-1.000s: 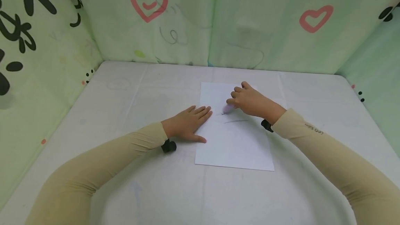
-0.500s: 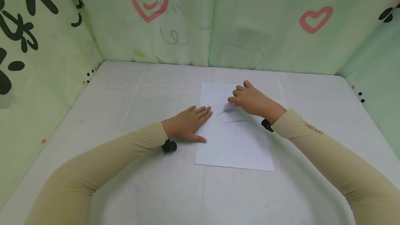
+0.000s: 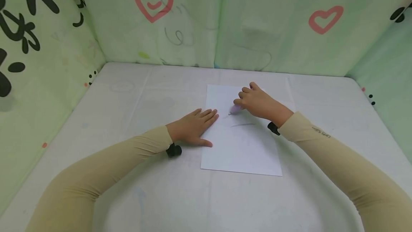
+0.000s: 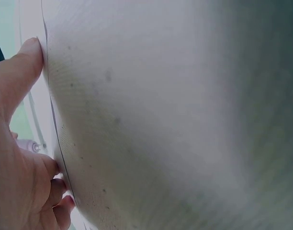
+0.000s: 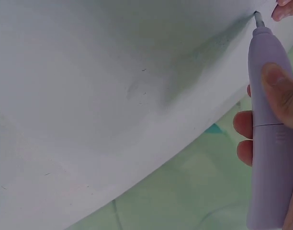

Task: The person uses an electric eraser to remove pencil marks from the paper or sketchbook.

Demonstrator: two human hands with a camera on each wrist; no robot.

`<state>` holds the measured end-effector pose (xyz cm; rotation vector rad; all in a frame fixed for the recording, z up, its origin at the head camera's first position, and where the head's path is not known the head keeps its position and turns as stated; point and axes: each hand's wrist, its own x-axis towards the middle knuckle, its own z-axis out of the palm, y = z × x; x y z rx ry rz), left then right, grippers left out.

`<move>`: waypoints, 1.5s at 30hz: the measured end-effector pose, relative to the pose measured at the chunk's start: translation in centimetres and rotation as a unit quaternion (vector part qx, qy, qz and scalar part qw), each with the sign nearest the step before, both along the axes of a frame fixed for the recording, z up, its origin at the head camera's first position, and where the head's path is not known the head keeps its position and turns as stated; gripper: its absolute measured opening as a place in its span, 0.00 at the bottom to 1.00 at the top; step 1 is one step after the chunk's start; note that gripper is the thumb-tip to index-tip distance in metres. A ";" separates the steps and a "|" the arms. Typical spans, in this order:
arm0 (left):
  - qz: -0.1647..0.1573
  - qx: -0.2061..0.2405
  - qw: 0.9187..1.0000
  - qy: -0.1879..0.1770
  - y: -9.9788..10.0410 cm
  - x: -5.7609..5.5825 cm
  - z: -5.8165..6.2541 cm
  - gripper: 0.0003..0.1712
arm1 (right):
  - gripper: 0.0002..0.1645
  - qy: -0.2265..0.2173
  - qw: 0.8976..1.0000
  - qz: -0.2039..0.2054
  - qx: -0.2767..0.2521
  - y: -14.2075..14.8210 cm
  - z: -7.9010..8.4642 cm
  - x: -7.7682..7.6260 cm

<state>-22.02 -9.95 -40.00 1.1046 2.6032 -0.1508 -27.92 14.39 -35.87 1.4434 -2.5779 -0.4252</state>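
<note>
A white paper sheet [image 3: 241, 153] lies on the white-covered table, with a short grey line [image 3: 243, 124] and a fainter mark near its middle. My left hand [image 3: 193, 128] rests flat across the sheet's left edge, fingers spread and the thumb apart. In my right hand [image 3: 257, 101] is a thick lilac electric eraser [image 5: 271, 96], gripped with the thumb along its side and fingers curled round the body. Its pale, narrow tip [image 5: 259, 19] points down at the paper, right beside the fainter mark, above the grey line. The right palm is mostly out of view.
Green curtains [image 3: 257, 38] with red hearts and dark lettering enclose the far side and both flanks of the table [image 3: 154, 196]. A dark wrist camera [image 3: 173, 150] sits under the left wrist, another [image 3: 273, 128] under the right. Tiny dark specks dot the white surface in the right wrist view.
The right hand with the electric eraser has shifted slightly, a little to the right and away, then back left. The left hand and the sheet have stayed in place.
</note>
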 end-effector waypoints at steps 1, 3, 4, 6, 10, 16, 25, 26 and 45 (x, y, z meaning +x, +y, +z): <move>-0.001 0.001 1.000 -0.002 0.0 0.0 0.0 0.58 | 0.12 0.001 1.000 0.000 0.000 0.0 0.0 0.0; -0.001 0.004 1.000 -0.006 0.0 0.1 0.1 0.57 | 0.12 -0.001 1.000 0.006 -0.001 0.0 0.0 0.0; -0.001 0.004 1.000 -0.006 0.0 0.1 0.2 0.57 | 0.12 -0.003 1.000 0.009 -0.001 -0.1 0.0 0.1; -0.001 0.003 1.000 -0.006 -0.1 0.2 0.2 0.57 | 0.12 -0.001 1.000 0.010 0.001 -0.1 0.1 0.1; -0.002 0.001 1.000 -0.002 -0.1 0.2 0.2 0.57 | 0.13 0.002 1.000 -0.002 0.011 -0.2 0.2 0.2; -0.002 -0.002 1.000 0.001 0.0 0.2 0.2 0.57 | 0.13 0.008 1.000 0.003 0.015 -0.2 0.3 0.2; -0.004 -0.004 1.000 0.005 0.1 0.1 0.2 0.57 | 0.14 -0.002 1.000 0.000 0.015 -0.3 0.2 0.0; -0.004 -0.005 1.000 0.004 0.1 0.1 0.2 0.57 | 0.14 -0.001 1.000 -0.002 0.015 -0.3 0.2 0.0; 0.002 -0.003 1.000 -0.002 0.0 0.0 0.1 0.58 | 0.14 0.004 1.000 0.004 0.017 -0.9 0.5 0.2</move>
